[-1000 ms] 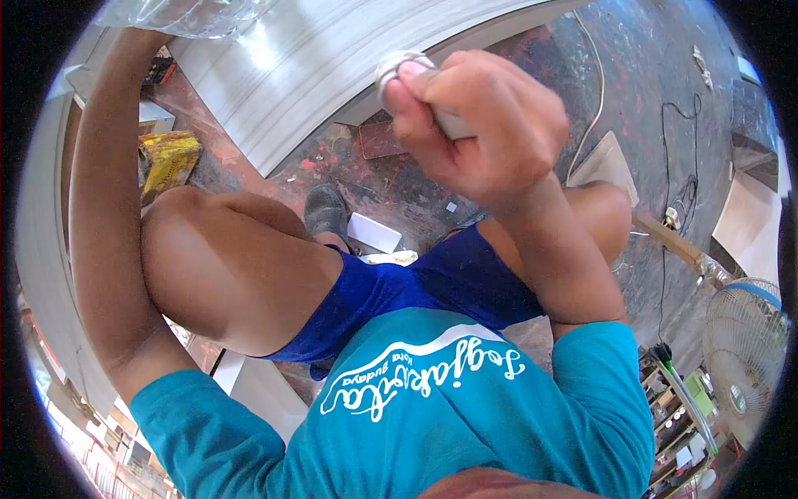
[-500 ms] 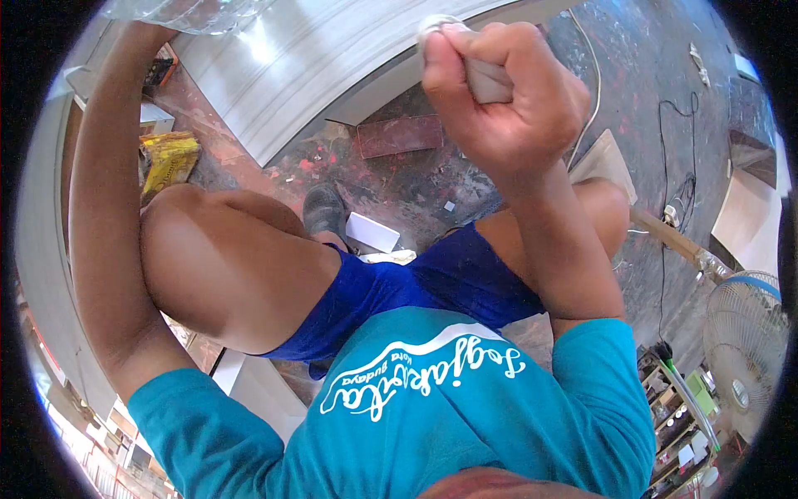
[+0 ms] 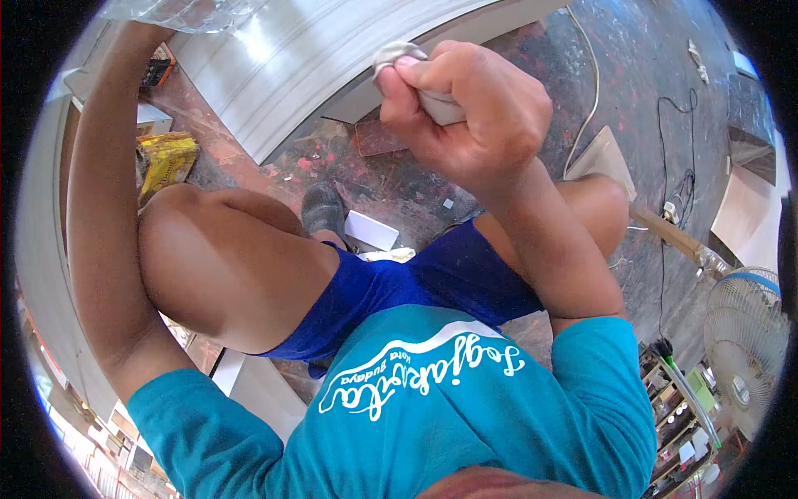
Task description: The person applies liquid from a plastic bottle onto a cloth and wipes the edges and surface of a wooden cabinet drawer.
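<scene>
My right hand [image 3: 478, 112] is closed around a bunched whitish-grey cloth [image 3: 401, 55], part of which sticks out past the thumb and forefinger. It is held near the edge of a large pale panel with grey streaks [image 3: 307, 58]; whether the cloth touches the panel, I cannot tell. My left forearm [image 3: 108, 166] reaches up along the left side, and the hand lies beyond what shows. A clear plastic object [image 3: 187, 12] at the top edge covers the area by that wrist.
A yellow bag [image 3: 166, 162] lies left of my knee. On the stained floor are a reddish flat block [image 3: 378, 140], a white box-like piece [image 3: 371, 231] and a black cable [image 3: 662, 150]. A fan [image 3: 742, 349] stands at right, near a wooden strip [image 3: 673, 237].
My right hand has moved left and slightly down with the cloth still in it, now covering part of the reddish block. My left arm is almost unmoved.
</scene>
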Demonstrator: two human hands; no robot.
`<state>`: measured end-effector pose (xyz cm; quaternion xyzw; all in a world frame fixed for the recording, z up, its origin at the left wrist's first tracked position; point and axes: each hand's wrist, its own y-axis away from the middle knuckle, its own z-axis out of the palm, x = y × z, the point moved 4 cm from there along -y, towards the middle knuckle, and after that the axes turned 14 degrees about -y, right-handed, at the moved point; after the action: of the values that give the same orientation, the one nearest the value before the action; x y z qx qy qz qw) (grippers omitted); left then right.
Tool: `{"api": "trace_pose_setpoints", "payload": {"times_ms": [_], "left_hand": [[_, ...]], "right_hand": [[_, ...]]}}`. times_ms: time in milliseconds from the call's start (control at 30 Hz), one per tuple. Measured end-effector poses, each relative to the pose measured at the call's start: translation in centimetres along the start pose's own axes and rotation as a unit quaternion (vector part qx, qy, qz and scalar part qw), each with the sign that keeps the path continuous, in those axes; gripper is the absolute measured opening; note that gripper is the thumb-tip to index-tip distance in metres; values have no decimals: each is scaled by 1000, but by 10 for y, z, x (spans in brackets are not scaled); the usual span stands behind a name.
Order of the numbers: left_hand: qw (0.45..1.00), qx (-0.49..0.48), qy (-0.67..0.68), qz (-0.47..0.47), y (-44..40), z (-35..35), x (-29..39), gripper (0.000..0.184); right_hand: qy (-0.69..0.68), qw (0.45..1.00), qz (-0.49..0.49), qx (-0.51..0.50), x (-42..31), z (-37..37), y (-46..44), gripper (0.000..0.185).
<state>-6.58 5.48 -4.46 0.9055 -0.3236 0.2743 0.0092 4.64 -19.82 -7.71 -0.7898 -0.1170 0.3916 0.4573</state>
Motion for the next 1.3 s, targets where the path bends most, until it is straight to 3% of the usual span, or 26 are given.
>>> {"api": "trace_pose_setpoints", "payload": {"times_ms": [33,100,200,300,600,800,867,933,1000,1033,1100,1167,1200,1300], "left_hand": [[998,-54,25,5,-7,-3,-7,46],[997,-70,3,15,-13,-6,-12,44],[997,-61,-11,36,-13,-5,-11,40],[997,-51,-20,50,-11,-5,-11,38],[995,-35,-30,84,-5,-8,-14,37],[988,-43,-32,146,-5,-15,-25,43],[979,-58,18,193,-8,-8,-24,46],[956,-88,161,230,-16,6,-32,49],[913,-102,305,249,-32,20,-35,52],[909,-103,311,259,-35,24,-38,54],[953,-66,51,291,-21,6,-26,45],[931,-33,-199,303,-18,-1,-17,40],[913,44,-181,363,-24,4,-25,37],[923,72,-149,349,-35,21,-36,31]], "right_hand": [[8,1000,7,-12,1,-1,2,19],[27,999,21,-37,4,-1,8,19],[39,999,-14,14,3,-6,6,20],[-10,997,20,69,1,-6,1,20],[7,1000,0,-16,2,7,9,21],[65,997,1,38,-8,0,-1,15],[104,994,-17,21,-5,4,5,12],[122,992,-8,10,-6,5,9,12],[87,996,4,25,0,4,15,13],[49,998,31,32,4,4,22,13],[17,998,61,16,9,4,29,14],[27,997,69,-20,8,4,28,14],[61,997,35,-24,2,3,20,17],[49,996,43,57,1,-7,6,20]]}}
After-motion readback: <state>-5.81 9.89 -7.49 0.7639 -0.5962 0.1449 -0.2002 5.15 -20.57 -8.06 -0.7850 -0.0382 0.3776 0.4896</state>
